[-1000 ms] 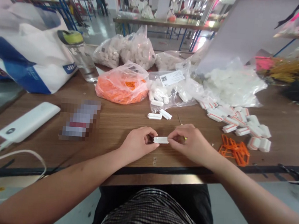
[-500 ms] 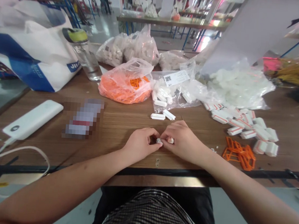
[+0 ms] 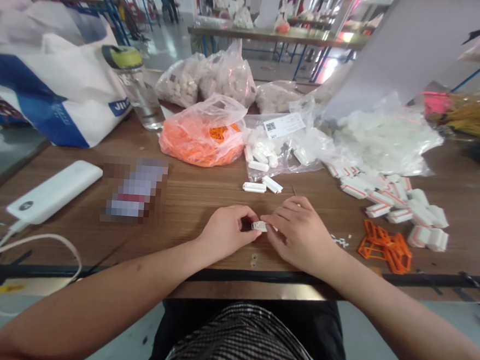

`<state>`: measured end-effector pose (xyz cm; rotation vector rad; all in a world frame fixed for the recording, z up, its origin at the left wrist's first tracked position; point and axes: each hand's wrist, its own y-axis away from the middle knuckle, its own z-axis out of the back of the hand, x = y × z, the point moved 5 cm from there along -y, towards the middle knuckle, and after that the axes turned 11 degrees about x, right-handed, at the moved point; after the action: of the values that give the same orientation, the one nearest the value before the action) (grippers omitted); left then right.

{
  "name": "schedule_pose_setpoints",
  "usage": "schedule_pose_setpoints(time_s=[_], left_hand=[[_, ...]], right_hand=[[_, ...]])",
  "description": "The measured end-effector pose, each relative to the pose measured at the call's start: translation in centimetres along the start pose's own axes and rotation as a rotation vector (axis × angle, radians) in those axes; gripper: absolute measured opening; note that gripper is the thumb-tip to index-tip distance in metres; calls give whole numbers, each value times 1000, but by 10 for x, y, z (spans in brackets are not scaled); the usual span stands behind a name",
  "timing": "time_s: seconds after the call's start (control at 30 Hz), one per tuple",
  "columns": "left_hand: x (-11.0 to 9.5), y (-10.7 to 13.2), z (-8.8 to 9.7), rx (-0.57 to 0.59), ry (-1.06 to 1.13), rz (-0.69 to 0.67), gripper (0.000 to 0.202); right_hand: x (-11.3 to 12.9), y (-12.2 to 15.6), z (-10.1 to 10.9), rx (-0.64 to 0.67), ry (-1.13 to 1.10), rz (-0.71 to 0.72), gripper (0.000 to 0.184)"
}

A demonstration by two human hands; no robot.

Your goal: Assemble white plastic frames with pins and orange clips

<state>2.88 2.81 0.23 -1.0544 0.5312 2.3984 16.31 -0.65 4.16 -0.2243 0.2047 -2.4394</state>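
Note:
A small white plastic piece [image 3: 258, 226] with fine detail on its face is pinched between the thumb and fingers of my left hand [image 3: 226, 231]. Around the right end of that piece are the fingertips of my right hand [image 3: 302, 231], closed on it, and they partly cover it. Just beyond my hands lie two white plastic housings [image 3: 255, 187], side by side. Tiny white bits [image 3: 341, 241] are scattered to the right of my right hand. Farther right sits a loose heap of orange plastic frames [image 3: 385, 248].
White blocks with orange edging [image 3: 390, 196] are piled at the right. Behind are a bag of orange parts [image 3: 202, 139], a clear bag of white parts [image 3: 283, 144] and a bottle [image 3: 141, 96]. A cabled power bank [image 3: 54, 191] and a blurred-out item [image 3: 134, 189] lie left.
My right hand has shifted slightly right and its fingers have loosened, so more of the white piece shows. More of the tiny white bits are visible. My left hand has stayed put.

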Motion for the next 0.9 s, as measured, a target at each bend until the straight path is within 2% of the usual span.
schedule_pose_setpoints(time_s=[0.2,0.33,0.4,0.47,0.53,0.63,0.8,0.9], left_hand=[[-1,-1,1,11,0,0,10],[0,-2,1,24,21,2,12],[0,-2,1,27,18,3,13],[1,-2,2,22,13,10,12],[3,-2,2,14,14,7,10],[4,-2,2,12,21,-13,9],[4,-3,2,8,-9,-7,10],[3,-3,2,14,-34,-17,10]], right_hand=[[8,0,-4,79,140,58,24],[22,-1,-9,79,256,122,29],[26,-3,-11,89,252,125,29],[22,-3,-10,83,155,72,28],[7,1,-2,33,-32,-36,28],[-38,29,16,-80,-241,-296,26],[-123,106,24,162,-309,-764,16],[-141,133,19,255,-385,-834,17]])
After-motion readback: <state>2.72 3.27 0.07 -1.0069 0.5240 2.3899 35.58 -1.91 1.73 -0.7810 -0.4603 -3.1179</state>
